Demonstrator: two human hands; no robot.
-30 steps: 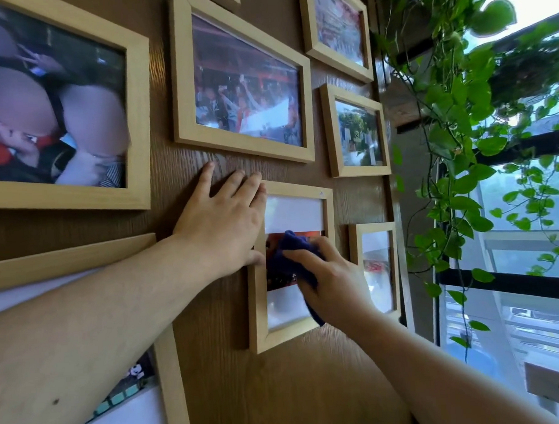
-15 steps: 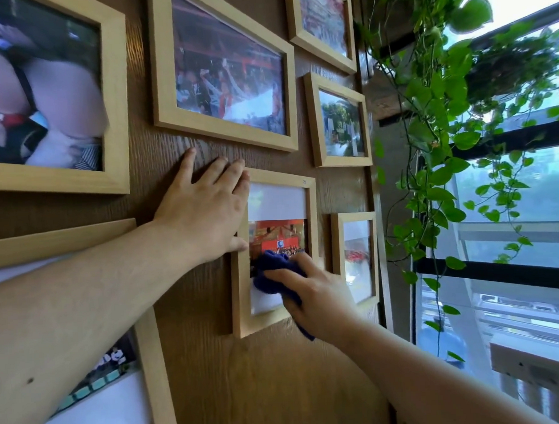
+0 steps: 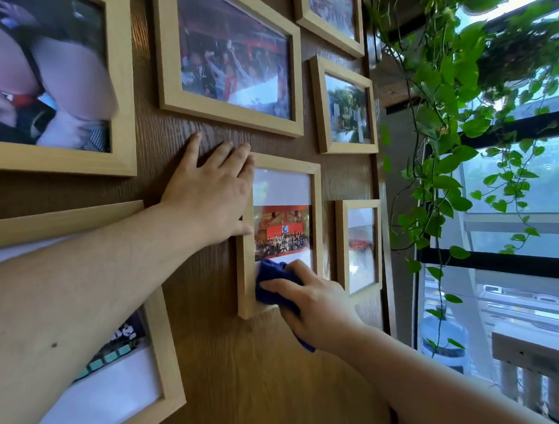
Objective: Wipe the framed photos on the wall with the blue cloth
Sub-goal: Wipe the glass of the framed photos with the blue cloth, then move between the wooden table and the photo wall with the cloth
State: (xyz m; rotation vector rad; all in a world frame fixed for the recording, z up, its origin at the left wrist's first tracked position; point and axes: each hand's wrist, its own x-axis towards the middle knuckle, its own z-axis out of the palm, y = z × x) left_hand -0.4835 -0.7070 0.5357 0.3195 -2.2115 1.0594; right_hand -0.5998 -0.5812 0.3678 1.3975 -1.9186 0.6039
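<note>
Several light wooden framed photos hang on a brown wood-panel wall (image 3: 221, 374). My right hand (image 3: 317, 303) presses a bunched blue cloth (image 3: 273, 284) against the lower glass of a small upright frame (image 3: 316, 194) showing a red group photo. My left hand (image 3: 210, 189) lies flat on the wall with fingers spread, its thumb and little finger touching that frame's left edge. Part of the cloth is hidden under my right palm.
Around it hang a large frame (image 3: 119, 90) at upper left, a wide frame (image 3: 232, 117) above, two small frames (image 3: 349, 148) (image 3: 342, 241) to the right and one (image 3: 169, 361) at lower left. Trailing green vines (image 3: 445, 140) hang by the window (image 3: 513, 233) at the right.
My right hand has slid the cloth down the glass from the middle of the photo to the frame's lower part. The left hand stays planted on the wall.
</note>
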